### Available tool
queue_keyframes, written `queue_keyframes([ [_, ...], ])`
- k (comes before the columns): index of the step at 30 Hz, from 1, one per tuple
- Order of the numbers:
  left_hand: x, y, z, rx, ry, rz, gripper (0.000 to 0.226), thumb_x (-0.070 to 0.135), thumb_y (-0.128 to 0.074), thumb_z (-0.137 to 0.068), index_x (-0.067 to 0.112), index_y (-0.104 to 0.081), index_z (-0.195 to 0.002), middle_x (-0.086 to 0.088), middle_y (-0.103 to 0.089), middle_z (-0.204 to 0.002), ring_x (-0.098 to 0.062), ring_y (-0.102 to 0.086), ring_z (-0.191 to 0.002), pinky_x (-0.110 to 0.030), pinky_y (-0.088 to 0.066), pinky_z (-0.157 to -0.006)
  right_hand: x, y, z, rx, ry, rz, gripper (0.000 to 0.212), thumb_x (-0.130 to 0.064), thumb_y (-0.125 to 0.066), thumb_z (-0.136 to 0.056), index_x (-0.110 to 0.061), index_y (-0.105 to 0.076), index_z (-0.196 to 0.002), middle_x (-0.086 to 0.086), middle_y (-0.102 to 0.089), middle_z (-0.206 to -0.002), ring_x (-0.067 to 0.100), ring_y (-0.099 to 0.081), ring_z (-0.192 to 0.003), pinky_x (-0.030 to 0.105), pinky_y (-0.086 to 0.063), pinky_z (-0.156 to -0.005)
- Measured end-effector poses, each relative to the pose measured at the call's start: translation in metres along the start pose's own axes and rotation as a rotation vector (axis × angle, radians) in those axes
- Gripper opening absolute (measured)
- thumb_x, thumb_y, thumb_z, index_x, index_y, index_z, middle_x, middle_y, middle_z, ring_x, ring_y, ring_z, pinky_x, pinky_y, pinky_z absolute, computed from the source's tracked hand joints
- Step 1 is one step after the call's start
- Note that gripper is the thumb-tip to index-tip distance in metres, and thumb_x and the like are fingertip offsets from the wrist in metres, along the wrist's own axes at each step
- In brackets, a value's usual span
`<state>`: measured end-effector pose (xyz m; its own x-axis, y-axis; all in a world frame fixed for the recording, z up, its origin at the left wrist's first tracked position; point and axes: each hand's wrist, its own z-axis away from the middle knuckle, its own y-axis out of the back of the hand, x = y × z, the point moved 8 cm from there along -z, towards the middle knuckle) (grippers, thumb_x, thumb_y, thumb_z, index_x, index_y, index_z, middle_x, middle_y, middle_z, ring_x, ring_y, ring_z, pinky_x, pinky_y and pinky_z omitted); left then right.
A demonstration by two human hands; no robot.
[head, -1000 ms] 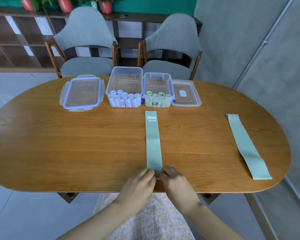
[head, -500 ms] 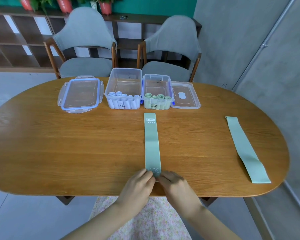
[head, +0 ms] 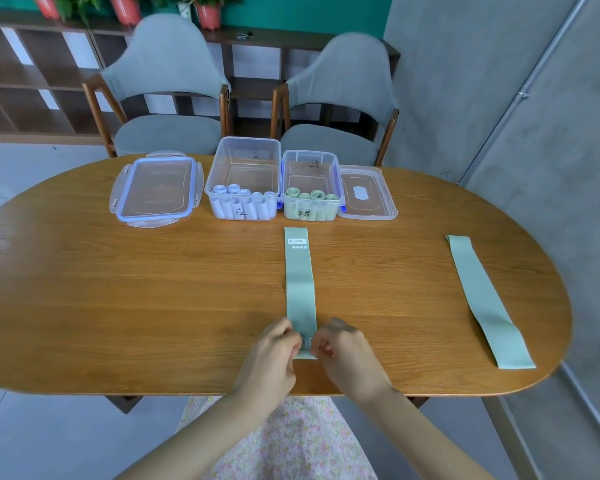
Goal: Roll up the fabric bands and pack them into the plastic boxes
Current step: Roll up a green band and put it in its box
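Progress partial: white rolls (head: 242,202) and green rolls (head: 310,202) already fill the two boxes' front rows. Left hand (head: 274,351) and right hand (head: 343,351) pinch the centre band's (head: 300,285) near end on the worktop (head: 118,289); rolling barely begun. Second band (head: 485,299) lies flat, untouched.

Both hands, left hand (head: 274,355) and right hand (head: 347,355), have curled their fingers onto the green band's (head: 300,289) near end.

Matt fabric band (head: 300,289); wood-grain table (head: 118,289), seemingly satin; clear plastic boxes (head: 245,168).
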<state>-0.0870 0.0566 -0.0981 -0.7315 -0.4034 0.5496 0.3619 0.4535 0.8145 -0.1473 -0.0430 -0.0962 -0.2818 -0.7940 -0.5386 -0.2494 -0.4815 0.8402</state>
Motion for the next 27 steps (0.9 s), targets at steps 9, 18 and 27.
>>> queue_keyframes([
  [9,0.011,-0.004,0.017,-0.035,-0.172,-0.106,0.017,-0.002,-0.063,-0.072,0.013,-0.058,-0.079,0.003,-0.051,-0.09,-0.012,-0.048,-0.083,-0.023,-0.045,-0.066,-0.013,-0.01,0.025,0.004,0.228,0.175,0.012,-0.009,-0.071,-0.076,-0.016,-0.063,-0.082,-0.003,-0.055,-0.087,0.014,-0.059,-0.074,0.02,-0.046,-0.054],
  [18,-0.002,0.004,0.0,0.101,-0.037,0.058,0.012,0.001,-0.066,-0.08,0.012,-0.065,-0.077,0.006,-0.053,-0.084,-0.01,-0.052,-0.076,-0.017,-0.04,-0.067,0.001,-0.002,0.007,0.117,0.09,-0.015,0.008,-0.014,-0.061,-0.085,-0.017,-0.068,-0.087,-0.002,-0.06,-0.082,0.018,-0.06,-0.065,0.032,-0.049,-0.055],
  [27,-0.022,0.001,-0.017,0.228,0.149,0.195,0.023,-0.007,-0.056,-0.071,0.015,-0.054,-0.065,0.009,-0.049,-0.072,-0.011,-0.046,-0.072,-0.021,-0.034,-0.063,-0.01,-0.001,0.009,0.18,0.194,0.072,0.011,-0.015,-0.071,-0.08,-0.018,-0.063,-0.087,-0.003,-0.056,-0.087,0.014,-0.056,-0.081,0.019,-0.045,-0.061],
])
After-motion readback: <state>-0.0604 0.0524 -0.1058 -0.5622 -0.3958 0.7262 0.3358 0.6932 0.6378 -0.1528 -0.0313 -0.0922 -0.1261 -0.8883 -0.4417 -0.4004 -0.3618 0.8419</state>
